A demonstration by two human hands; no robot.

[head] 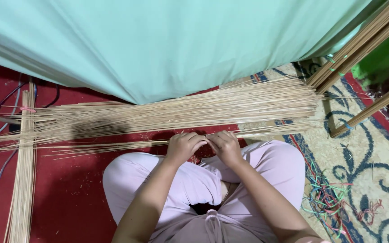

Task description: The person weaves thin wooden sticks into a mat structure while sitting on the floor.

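Left hand [184, 146]: curled shut, fingers pinching thin sticks [113, 146] at centre; knuckles up
Right hand [225, 146]: closed on the same sticks, touching the left hand
Stick pile [181, 110]: spread flat at 12 o'clock of the hands, on the red mat [68, 198]
Rubber bands [327, 198]: tangled at 4 o'clock; patterned carpet [374, 171] beneath
Bundle [22, 180]: lying at 9 o'clock
Cloth [167, 40]: pale green, draped at 12 o'clock

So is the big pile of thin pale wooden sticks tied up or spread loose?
Spread loose: the sticks fan out flat across the red carpet.
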